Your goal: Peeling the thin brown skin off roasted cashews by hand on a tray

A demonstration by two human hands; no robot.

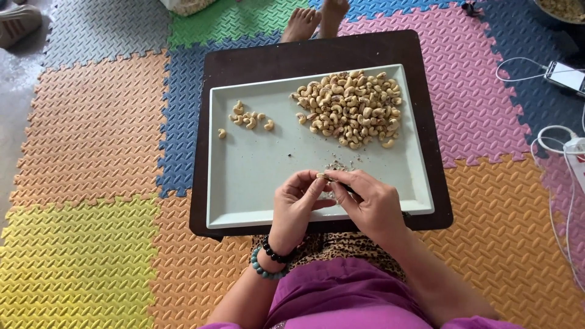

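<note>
My left hand point(297, 204) and my right hand point(367, 204) meet over the near edge of a pale grey tray point(244, 183). Together their fingertips pinch one cashew nut point(323, 176); a thin dark tool seems to lie in my right hand, though it is hard to tell. A large heap of cashews point(350, 108) fills the tray's far right. A small group of cashews point(248, 119) lies at the far left. Bits of skin point(337, 165) are scattered just beyond my fingers.
The tray rests on a dark brown low table point(317, 55) over coloured foam floor mats point(91, 183). Bare feet point(315, 19) show beyond the table. A phone with white cables point(563, 76) lies at the right, a sandal point(18, 23) at the far left.
</note>
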